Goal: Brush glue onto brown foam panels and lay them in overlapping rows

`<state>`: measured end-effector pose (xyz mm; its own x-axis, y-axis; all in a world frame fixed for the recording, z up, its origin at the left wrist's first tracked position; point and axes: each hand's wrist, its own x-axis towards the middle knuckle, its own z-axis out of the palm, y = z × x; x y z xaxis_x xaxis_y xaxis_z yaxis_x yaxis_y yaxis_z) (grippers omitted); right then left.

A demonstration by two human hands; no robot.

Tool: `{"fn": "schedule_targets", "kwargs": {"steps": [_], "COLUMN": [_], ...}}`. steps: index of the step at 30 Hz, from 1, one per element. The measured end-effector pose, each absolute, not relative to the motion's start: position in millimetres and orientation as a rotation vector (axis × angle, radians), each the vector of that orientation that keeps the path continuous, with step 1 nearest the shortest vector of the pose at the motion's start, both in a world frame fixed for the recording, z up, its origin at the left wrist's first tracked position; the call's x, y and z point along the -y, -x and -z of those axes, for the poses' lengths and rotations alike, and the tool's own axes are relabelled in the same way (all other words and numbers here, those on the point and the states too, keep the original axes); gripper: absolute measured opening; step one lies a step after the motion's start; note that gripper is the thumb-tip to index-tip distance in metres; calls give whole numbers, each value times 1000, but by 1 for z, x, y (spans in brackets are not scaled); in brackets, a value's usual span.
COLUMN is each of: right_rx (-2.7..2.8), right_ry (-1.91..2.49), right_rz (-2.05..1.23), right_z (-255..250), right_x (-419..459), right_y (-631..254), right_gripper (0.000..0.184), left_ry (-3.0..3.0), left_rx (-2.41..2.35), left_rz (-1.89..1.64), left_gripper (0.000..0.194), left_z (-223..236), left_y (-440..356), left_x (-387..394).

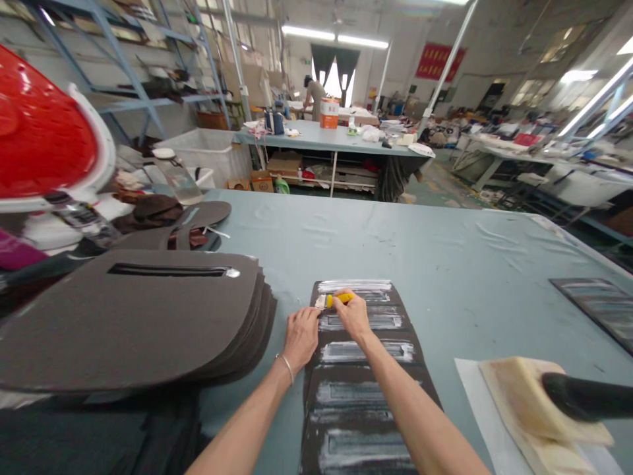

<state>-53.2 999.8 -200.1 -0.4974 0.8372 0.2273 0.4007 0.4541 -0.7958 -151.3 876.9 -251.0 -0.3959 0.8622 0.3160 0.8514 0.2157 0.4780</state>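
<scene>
At the far end of the dark panels point(346, 365), right hand point(354, 318) clamps yellow-handled brush point(336, 301) – long axis crosswise, bristles left. Left hand point(302, 335) lies fingers extended on their left edge. Stack point(148, 316) close left; open table point(475, 297) to the right. Red banner point(440, 61) – writing too small to read.

Single head-worn view, from near side of the bench point(445, 264), facing forward and down, left hand point(301, 335) and right hand point(354, 315) close, bench's far edge farther away
</scene>
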Motion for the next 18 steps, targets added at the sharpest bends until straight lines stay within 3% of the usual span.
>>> {"fn": "schedule_targets", "kwargs": {"steps": [7,10,18], "right_rx": [1996,2009,2133], "right_ry": [1509,1549,1136], "right_rz": [-330,-192,-835], "right_z": [185,175,188], "right_x": [-1086,-1086,-1026], "right_y": [-82,-75,59], "right_gripper": [30,30,27], "left_ry": [-1686,-1675,-1645], "left_rx": [-2468,-2505,-2528], "left_rz": [-905,-875,-844], "left_gripper": [27,19,15], "left_z": [250,249,248], "left_y": [150,150,151], "left_x": [-880,-884,-888]}}
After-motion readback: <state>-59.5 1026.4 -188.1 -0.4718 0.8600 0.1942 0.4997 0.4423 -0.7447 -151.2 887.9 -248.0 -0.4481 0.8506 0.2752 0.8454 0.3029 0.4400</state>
